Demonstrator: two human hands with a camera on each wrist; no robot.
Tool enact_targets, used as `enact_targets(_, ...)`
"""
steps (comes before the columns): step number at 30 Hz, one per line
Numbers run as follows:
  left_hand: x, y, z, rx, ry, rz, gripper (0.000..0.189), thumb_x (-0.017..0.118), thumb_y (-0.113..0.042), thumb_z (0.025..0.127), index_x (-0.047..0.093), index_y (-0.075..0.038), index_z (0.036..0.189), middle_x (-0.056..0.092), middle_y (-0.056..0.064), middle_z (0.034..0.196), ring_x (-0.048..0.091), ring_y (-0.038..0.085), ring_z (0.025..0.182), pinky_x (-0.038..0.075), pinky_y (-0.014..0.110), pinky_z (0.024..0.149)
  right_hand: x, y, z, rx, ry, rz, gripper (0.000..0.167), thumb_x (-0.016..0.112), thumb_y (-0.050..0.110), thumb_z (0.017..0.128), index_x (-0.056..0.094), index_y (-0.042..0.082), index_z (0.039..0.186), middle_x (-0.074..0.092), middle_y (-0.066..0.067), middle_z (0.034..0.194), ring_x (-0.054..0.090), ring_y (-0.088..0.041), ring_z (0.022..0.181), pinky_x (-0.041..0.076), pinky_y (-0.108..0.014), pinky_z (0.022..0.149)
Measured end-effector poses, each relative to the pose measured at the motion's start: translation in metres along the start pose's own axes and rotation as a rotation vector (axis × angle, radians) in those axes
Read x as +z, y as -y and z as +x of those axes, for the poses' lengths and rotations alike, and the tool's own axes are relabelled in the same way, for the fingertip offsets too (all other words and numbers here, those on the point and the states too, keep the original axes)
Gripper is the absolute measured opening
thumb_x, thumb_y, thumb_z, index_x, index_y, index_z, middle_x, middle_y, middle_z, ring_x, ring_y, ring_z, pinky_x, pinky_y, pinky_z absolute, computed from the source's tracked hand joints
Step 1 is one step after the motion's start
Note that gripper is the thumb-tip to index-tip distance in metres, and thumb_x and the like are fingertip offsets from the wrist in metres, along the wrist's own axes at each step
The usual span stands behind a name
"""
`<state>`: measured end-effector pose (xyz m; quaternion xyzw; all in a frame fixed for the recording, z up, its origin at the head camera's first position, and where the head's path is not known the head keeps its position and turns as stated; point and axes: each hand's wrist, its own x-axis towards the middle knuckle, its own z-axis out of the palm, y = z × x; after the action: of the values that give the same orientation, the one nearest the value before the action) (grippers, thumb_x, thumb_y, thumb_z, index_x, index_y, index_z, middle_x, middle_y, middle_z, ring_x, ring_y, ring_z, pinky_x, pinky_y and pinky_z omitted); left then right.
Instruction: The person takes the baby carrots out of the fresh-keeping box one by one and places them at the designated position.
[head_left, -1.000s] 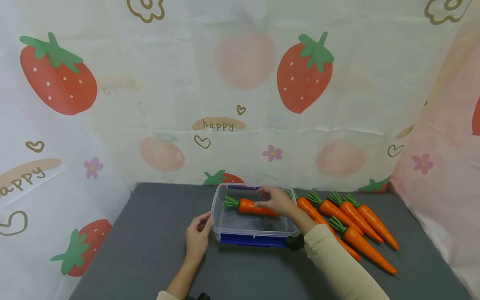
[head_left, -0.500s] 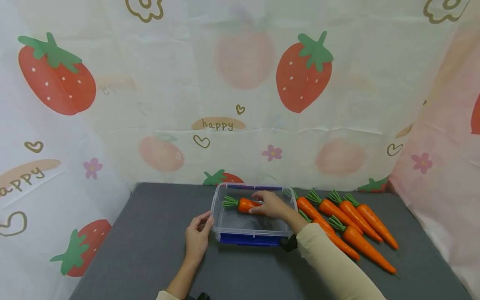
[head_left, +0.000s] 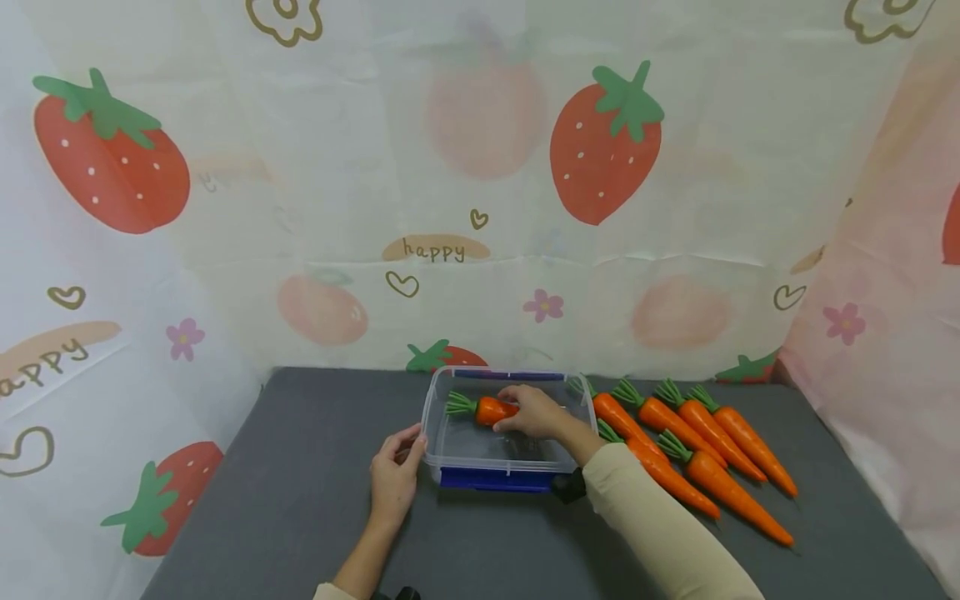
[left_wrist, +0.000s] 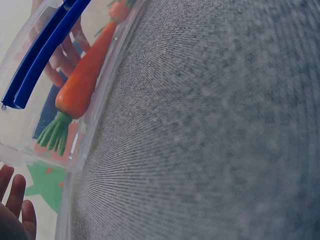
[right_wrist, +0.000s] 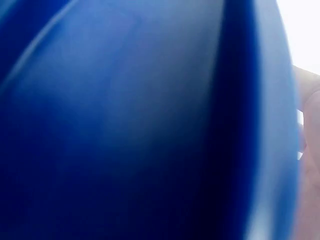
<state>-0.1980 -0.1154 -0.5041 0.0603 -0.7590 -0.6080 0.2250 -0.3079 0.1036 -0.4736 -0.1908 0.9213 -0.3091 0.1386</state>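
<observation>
A clear plastic box (head_left: 510,463) with blue clasps (head_left: 495,479) stands on the table. One orange carrot (head_left: 492,411) with green leaves lies inside, near the far side. My right hand (head_left: 534,411) reaches down into the box, its thumb and fingers around the carrot's middle; the tip is hidden beneath it. Through the box wall, the left wrist view shows fingers beside the carrot (left_wrist: 82,85). My left hand (head_left: 393,479) touches the box's left end, with fairly straight fingers (left_wrist: 17,195). In the right wrist view, a blurred blue surface (right_wrist: 125,125) covers nearly everything.
Several more carrots (head_left: 738,500) lie slanted on the dark grey tabletop (head_left: 300,500) right of the box, the nearest close to its right wall. A strawberry-print curtain (head_left: 600,317) hangs behind the table and along both sides.
My right hand has moved left and down within the box onto the carrot's middle. Another carrot's leaves show beside the right sleeve. The box, its carrot and my left hand stay put.
</observation>
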Motion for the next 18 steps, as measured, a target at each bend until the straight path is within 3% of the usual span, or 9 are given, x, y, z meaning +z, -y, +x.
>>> enact_targets(5, -0.002, -0.008, -0.002, -0.015, 0.012, 0.003, 0.025, 0.066, -0.005, 0.090, 0.069, 0.008, 0.111, 0.069, 0.023, 0.101, 0.057, -0.003, 0.083, 0.046, 0.009, 0.076, 0.002, -0.001, 0.002, 0.005, 0.022, 0.000, 0.054, 0.076, 0.022, 0.085, 0.057, 0.002, 0.131, 0.060, -0.017, 0.130, 0.056, -0.032, 0.118, 0.044, -0.047, 0.104)
enact_targets(13, 0.000, -0.004, 0.000, 0.008, 0.000, 0.001, 0.024, 0.067, -0.005, 0.090, 0.069, 0.008, 0.110, 0.069, 0.023, 0.101, 0.057, -0.005, 0.083, 0.047, 0.010, 0.076, 0.004, 0.004, 0.003, 0.018, 0.035, -0.057, 0.053, 0.077, 0.017, 0.084, 0.057, 0.002, 0.130, 0.061, -0.017, 0.128, 0.058, -0.030, 0.113, 0.045, -0.045, 0.103)
enact_targets(18, 0.005, 0.024, 0.006, 0.005, -0.010, 0.000, 0.024, 0.067, -0.009, 0.090, 0.071, 0.003, 0.111, 0.070, 0.019, 0.104, 0.056, -0.009, 0.083, 0.047, 0.010, 0.076, 0.006, 0.005, 0.003, 0.041, 0.030, -0.100, 0.052, 0.077, 0.011, 0.083, 0.056, 0.004, 0.131, 0.061, -0.016, 0.128, 0.058, -0.029, 0.112, 0.046, -0.044, 0.103)
